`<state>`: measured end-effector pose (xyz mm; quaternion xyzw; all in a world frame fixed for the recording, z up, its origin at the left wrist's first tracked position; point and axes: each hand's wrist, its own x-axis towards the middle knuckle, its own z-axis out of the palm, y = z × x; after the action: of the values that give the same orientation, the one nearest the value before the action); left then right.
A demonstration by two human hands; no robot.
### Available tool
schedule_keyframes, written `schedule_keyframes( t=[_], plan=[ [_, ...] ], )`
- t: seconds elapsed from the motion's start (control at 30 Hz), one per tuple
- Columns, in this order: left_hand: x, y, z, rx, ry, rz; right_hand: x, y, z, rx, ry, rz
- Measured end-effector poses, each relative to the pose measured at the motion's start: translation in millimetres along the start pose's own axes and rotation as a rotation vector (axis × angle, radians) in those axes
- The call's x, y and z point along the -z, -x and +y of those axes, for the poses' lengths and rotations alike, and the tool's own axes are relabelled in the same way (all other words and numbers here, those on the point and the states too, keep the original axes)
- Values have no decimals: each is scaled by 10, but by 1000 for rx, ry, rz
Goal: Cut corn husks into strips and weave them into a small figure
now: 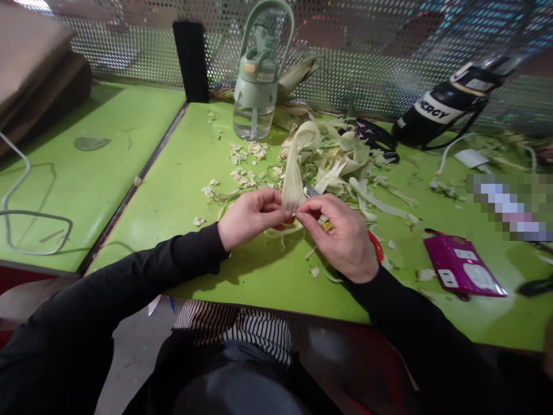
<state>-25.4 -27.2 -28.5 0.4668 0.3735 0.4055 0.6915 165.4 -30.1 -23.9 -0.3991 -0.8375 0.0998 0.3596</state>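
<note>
A pale corn husk strip [294, 176] rises from between my fingertips and curls over at its top. My left hand [254, 216] pinches its lower end from the left. From the right, my right hand [339, 230] pinches the same end, its fingertips almost touching the left ones. Behind the hands lies a heap of loose corn husks [337, 150], with small torn scraps [244, 177] to its left. Red-handled scissors [375, 246] are partly hidden under my right hand, with a bit of blade showing near the husk.
A green water bottle [254, 98] stands behind the heap. At the back right a black bottle [440, 109] leans against the perforated metal screen [345, 63]. A purple pouch [462, 265] lies on the right of the green table [259, 282]. A white cable [12, 196] is at the left.
</note>
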Motion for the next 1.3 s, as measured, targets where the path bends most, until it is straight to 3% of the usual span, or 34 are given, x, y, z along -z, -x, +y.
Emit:
schedule_keyframes(
  t=[0.17,0.4,0.6,0.73,1.0,1.3],
  plan=[
    [-15,2,-60,-112,-126,2,-10,1,-7,-19,-18,10],
    [-4,-11,-84,-125,-114,22,-9,9,-35,-31,-47,24],
    [3,-14,-49,-94,-46,17,-80,62,4,-190,-259,100],
    [13,-31,-54,-51,11,31,-97,72,7,-267,-349,110],
    [-5,-46,-21,123,127,42,-91,52,-11,-241,-348,74],
    [89,-17,135,338,241,-56,-8,60,-1,-21,-191,84]
  ],
)
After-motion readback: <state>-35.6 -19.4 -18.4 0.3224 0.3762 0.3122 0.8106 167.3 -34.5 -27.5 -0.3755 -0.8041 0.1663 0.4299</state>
